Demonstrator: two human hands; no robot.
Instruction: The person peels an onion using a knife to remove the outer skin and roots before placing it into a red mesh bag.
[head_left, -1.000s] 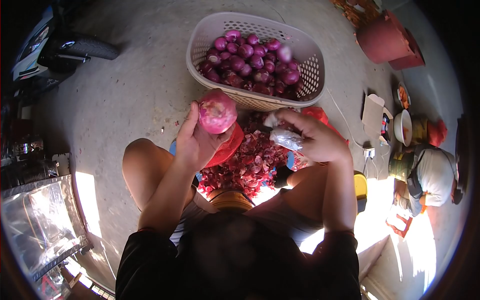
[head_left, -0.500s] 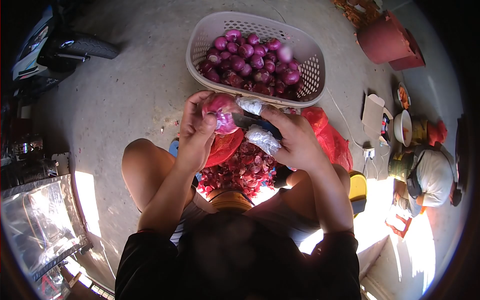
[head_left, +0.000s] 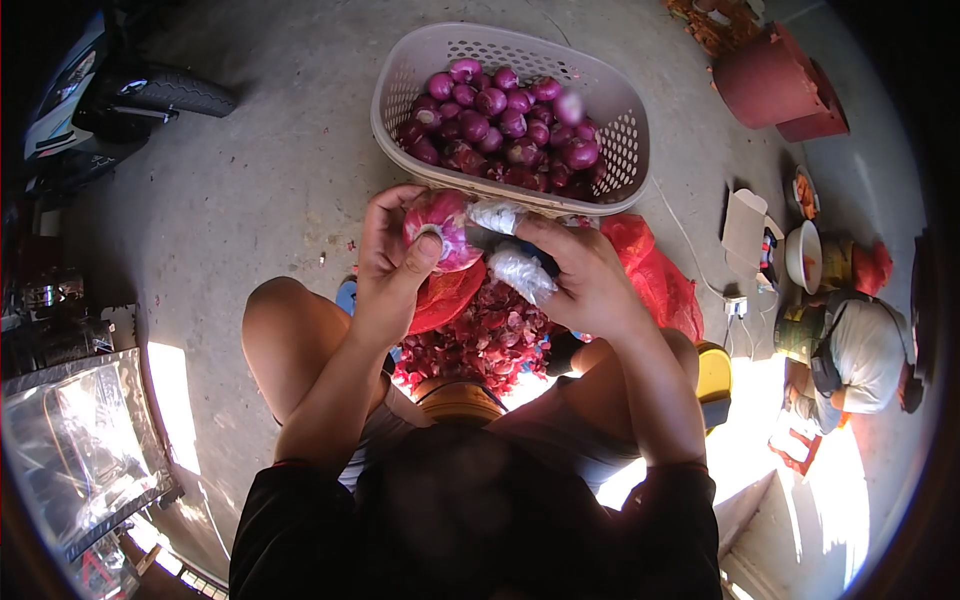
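A red onion (head_left: 442,228) is held in my left hand (head_left: 393,255), fingers behind it and thumb across its front. My right hand (head_left: 585,270) is closed around a knife, its dark handle partly hidden by the fingers and its blade hard to make out beside the onion. Silvery wrapping covers the thumb and index finger of that hand. Beneath both hands lies a pile of red onion skins (head_left: 480,340), with red netting (head_left: 450,298) at its left. Beyond the hands, a grey perforated basket (head_left: 512,197) holds several purple onions (head_left: 490,102).
More red netting (head_left: 655,280) lies right of my hands. A power strip (head_left: 735,305) with cables, an open carton (head_left: 745,225) and a white bowl (head_left: 804,256) are farther right, near another person (head_left: 865,355). Red tubs (head_left: 765,80) stand back right; a motorcycle wheel (head_left: 180,90) is back left.
The onion has turned in my left hand and its thumb has shifted slightly. My right hand has tilted, and the knife blade, earlier visible against the onion, now hardly shows.
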